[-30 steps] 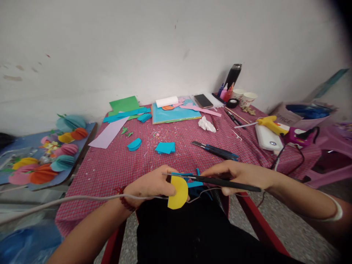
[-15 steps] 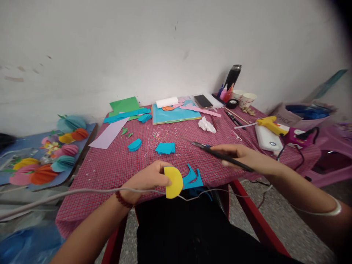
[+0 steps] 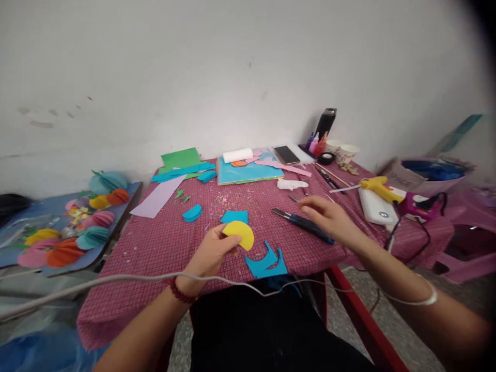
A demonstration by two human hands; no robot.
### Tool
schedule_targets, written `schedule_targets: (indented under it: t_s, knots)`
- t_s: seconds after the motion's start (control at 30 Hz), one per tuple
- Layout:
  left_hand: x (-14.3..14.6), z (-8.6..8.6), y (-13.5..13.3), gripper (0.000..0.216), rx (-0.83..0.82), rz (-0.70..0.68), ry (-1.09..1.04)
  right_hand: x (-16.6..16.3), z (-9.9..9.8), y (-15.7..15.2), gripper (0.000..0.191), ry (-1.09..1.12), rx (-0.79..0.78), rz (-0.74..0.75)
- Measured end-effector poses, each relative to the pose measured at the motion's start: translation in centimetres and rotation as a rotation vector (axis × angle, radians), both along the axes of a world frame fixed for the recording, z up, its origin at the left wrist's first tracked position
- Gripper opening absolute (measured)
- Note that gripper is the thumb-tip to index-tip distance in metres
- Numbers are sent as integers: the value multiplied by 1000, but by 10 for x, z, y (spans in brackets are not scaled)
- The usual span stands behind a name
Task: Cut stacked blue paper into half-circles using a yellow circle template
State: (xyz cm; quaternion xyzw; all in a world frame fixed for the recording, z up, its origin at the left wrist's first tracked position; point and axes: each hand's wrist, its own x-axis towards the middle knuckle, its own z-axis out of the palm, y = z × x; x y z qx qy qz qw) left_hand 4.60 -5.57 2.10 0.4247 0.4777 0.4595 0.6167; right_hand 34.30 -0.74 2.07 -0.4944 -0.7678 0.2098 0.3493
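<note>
My left hand (image 3: 211, 252) pinches a yellow paper half-circle (image 3: 241, 233) between thumb and fingers, above the front of the table. My right hand (image 3: 323, 214) has its fingers closed on a thin dark stick like a pencil (image 3: 293, 198), mostly hidden by the hand. Just left of that hand, a dark utility knife (image 3: 306, 226) lies with its blade pointing left. Blue paper offcuts (image 3: 267, 262) with curved cutouts lie at the table's front edge. Folded blue paper pieces (image 3: 234, 216) and a stack of blue half-circles (image 3: 192, 213) rest behind my left hand.
A white cable (image 3: 155, 278) crosses in front of my left wrist. At right are a yellow glue gun (image 3: 382, 190), a white power bank (image 3: 375, 206) and paper cups (image 3: 347, 153). Crumpled tissue (image 3: 291, 184) lies mid-table. Paper pumpkins (image 3: 64, 251) stand on the left table.
My right hand has let go of the utility knife, laid it on the table and closed on the thin stick. My left hand has turned the yellow half-circle so its curve faces up.
</note>
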Motion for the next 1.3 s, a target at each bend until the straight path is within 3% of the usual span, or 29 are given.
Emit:
schedule_targets:
  t_s: [0.07, 0.17, 0.33, 0.63, 1.07, 1.3]
  knots:
    - [3, 2, 1, 16, 77, -6, 119, -46, 16, -4, 28, 201, -165, 240]
    - [2, 8, 0, 11, 188, -4, 255, -103, 22, -4, 30, 361, -335, 495]
    - [-8, 15, -3, 11, 248, 62, 258, -145, 11, 4, 32, 657, -606, 617]
    - [-20, -5, 11, 21, 352, 24, -84, -164, -1, 21, 32, 998, -966, 711]
    - [-13, -15, 15, 22, 214, 107, -150, -170, -34, 27, 28, 1106, -1021, 743]
    - [-7, -25, 18, 25, 277, 118, -132, -165, -32, 27, 29, 1125, -1037, 735]
